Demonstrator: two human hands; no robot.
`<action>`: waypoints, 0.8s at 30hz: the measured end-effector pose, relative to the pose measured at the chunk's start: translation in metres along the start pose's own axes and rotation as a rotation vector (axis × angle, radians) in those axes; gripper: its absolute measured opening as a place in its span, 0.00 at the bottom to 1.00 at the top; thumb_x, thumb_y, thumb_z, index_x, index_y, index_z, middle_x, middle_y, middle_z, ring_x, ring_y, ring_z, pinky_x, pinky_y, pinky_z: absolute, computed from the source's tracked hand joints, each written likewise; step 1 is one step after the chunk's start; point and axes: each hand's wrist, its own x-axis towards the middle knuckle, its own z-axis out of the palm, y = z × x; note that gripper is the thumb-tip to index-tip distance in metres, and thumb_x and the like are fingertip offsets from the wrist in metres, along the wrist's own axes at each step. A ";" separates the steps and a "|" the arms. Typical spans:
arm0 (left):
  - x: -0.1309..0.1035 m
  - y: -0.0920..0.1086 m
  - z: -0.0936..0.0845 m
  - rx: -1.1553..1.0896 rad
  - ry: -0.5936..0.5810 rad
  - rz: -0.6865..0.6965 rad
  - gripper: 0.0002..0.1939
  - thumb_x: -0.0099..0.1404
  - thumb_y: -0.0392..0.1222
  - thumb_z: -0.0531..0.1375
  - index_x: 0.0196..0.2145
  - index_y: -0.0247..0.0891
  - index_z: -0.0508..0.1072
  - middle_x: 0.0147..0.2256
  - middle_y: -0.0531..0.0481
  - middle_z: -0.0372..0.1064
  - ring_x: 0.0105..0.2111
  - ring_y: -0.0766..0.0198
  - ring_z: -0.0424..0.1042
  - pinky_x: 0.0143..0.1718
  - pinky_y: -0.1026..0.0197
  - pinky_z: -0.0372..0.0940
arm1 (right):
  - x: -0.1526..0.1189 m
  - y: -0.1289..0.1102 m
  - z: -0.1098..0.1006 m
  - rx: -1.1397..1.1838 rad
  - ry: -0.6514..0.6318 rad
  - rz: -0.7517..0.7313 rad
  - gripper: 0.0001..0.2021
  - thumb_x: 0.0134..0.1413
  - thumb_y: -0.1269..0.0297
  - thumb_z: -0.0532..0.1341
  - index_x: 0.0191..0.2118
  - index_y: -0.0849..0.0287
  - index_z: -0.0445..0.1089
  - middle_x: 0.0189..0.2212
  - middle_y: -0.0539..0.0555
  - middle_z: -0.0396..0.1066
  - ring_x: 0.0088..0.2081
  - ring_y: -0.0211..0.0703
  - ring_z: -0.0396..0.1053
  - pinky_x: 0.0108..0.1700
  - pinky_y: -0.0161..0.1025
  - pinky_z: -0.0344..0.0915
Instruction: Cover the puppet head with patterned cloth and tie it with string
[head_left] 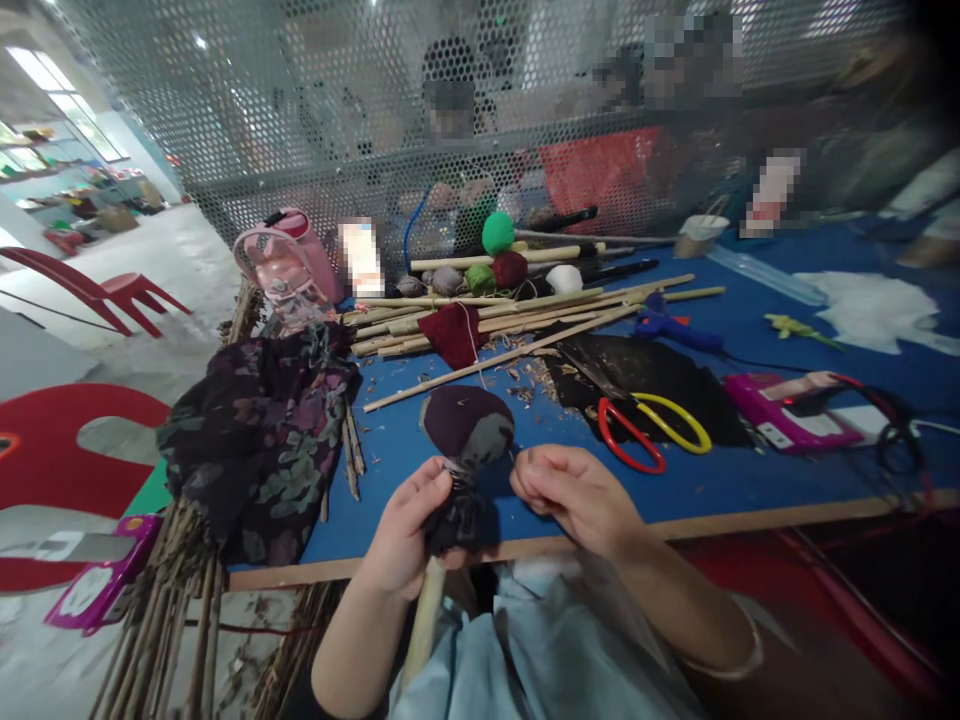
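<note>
Nearest the camera, the left hand (pixel 409 535) was clenched around the gathered neck of a dark cloth ball (pixel 468 425) mounted on a stick (pixel 422 625), which ran down toward the lap. The right hand (pixel 574 495) sat just to the right of the ball, fingers pinched together as if on a thin thread; the thread itself was too fine to make out. By the look of it, the binding of the cloth below the ball was the step in hand, and the next move would call for a steady grip on the neck while the pinching hand kept its tension.

Beyond the hands, on the blue table (pixel 720 480), red and yellow scissors (pixel 651 428) lay to the right on black fabric (pixel 637 375), with a pink tool (pixel 795 408) further right. A flowered cloth (pixel 262 440) hung over the left edge above a bundle of twigs (pixel 180 610). Farther off lay long bamboo sticks (pixel 517 315), a maroon cloth scrap (pixel 454 332) and a blue glue gun (pixel 671 327). Farthest, yarn balls (pixel 497 233) and a pink bottle (pixel 289 262) stood before a perforated metal screen (pixel 360 110), other people behind it.
</note>
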 end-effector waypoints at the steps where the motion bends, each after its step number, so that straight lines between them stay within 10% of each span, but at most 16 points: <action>1: 0.000 -0.001 -0.001 -0.018 -0.021 -0.005 0.16 0.55 0.48 0.63 0.37 0.36 0.67 0.22 0.53 0.65 0.13 0.74 0.59 0.08 0.74 0.51 | 0.004 0.002 0.000 0.026 0.001 -0.063 0.20 0.54 0.56 0.57 0.18 0.59 0.53 0.17 0.46 0.52 0.22 0.34 0.50 0.26 0.36 0.46; 6: 0.003 -0.009 -0.008 -0.150 -0.120 -0.062 0.17 0.56 0.48 0.62 0.39 0.34 0.69 0.23 0.48 0.70 0.14 0.70 0.64 0.08 0.74 0.49 | 0.019 -0.002 0.002 0.060 0.085 -0.191 0.27 0.44 0.60 0.66 0.16 0.57 0.43 0.16 0.43 0.47 0.20 0.31 0.45 0.23 0.34 0.45; 14: 0.021 -0.019 -0.019 -0.401 -0.326 -0.332 0.21 0.52 0.53 0.64 0.27 0.27 0.71 0.20 0.49 0.67 0.10 0.76 0.59 0.07 0.75 0.47 | 0.039 -0.013 0.005 0.184 0.161 0.122 0.30 0.29 0.59 0.72 0.19 0.56 0.43 0.13 0.39 0.44 0.15 0.26 0.42 0.18 0.29 0.39; 24: 0.010 -0.004 -0.002 0.121 -0.038 0.013 0.14 0.59 0.48 0.60 0.34 0.32 0.74 0.25 0.50 0.72 0.22 0.68 0.67 0.26 0.67 0.62 | 0.029 -0.024 0.012 -0.239 0.311 -0.035 0.28 0.39 0.56 0.67 0.18 0.57 0.42 0.16 0.42 0.43 0.20 0.29 0.41 0.21 0.32 0.42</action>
